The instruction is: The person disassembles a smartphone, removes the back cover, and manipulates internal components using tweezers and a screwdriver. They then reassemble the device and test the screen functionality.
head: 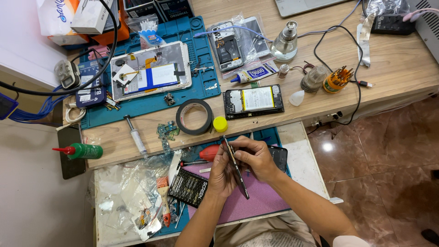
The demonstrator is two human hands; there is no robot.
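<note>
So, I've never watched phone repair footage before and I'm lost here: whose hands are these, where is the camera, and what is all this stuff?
The camera sits on the person's head and looks down at a wooden bench. The left hand and right hand together hold a thin dark phone edge-up over a purple mat. Nearby lie a red-handled screwdriver, a black bit case, a roll of black tape, a yellow cap, an opened phone, an opened tablet on a blue mat, and a green bottle.

Teal work mat [192,98], purple pad [256,201], black tape roll [194,116], yellow cap [220,124], green bottle [84,151], red-handled screwdriver [210,153].
</note>
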